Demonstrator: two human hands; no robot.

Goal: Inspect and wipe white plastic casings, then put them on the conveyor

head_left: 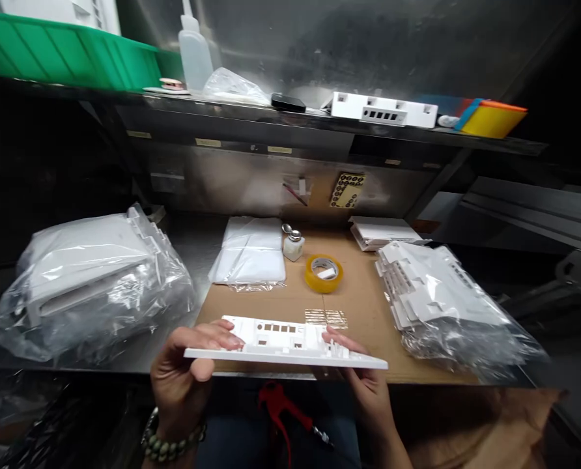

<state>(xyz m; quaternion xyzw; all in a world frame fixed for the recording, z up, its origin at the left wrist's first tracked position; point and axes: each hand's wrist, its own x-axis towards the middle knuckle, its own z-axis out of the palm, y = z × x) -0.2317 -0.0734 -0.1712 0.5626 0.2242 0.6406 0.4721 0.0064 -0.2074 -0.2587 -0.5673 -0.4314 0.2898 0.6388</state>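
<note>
Both my hands hold one flat white plastic panel with a row of small rectangular cut-outs, level above the front edge of the bench. My left hand, with a green bead bracelet at the wrist, grips the panel's left end, thumb beneath and fingers on top. At the panel's right end, my right hand supports it from below, fingertips touching the ribbed inner side. Red-handled pliers lie in my lap under the panel.
A brown cardboard sheet covers the bench and carries a roll of yellow tape, a small white bottle and bagged white parts. Big plastic bags of white panels sit left and right. A shelf runs overhead.
</note>
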